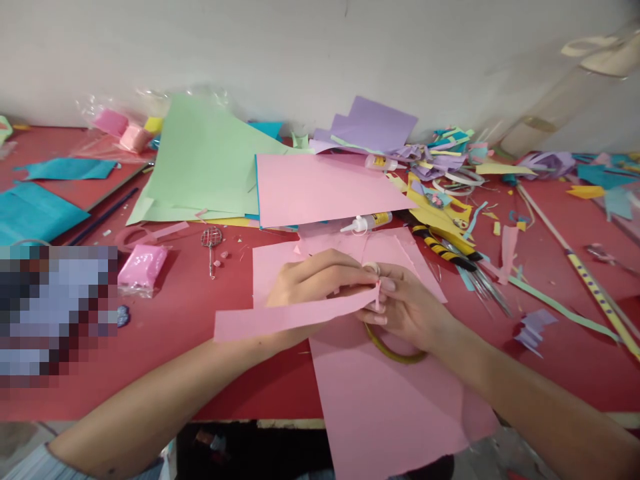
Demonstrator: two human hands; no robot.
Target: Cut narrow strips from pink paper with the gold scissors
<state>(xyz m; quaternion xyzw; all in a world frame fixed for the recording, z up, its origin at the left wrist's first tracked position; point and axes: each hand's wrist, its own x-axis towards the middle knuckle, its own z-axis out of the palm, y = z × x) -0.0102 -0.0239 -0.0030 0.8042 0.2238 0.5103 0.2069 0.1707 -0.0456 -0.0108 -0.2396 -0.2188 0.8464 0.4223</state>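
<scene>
A pink paper strip (285,319) stretches left from between my fingertips, passing in front of my left hand (315,280). That hand is closed, its fingertips meeting the strip's right end. My right hand (407,303) pinches the same end, thumb against fingers. A yellowish-olive ring, like a bangle (397,357), hangs at the right hand; its upper part is hidden behind the fingers. A small pale curved piece (371,268) shows above the fingertips; I cannot tell whether it belongs to the ring. Beneath both hands lies a large pink paper sheet (380,413), overhanging the table's front edge.
Two glue bottles (373,222) lie behind my hands, near a pink sheet (325,190) and green paper (205,160). Yellow-black handled pliers (440,245) and paper scraps lie right. A pink clay packet (143,268) sits left on the red table (225,387).
</scene>
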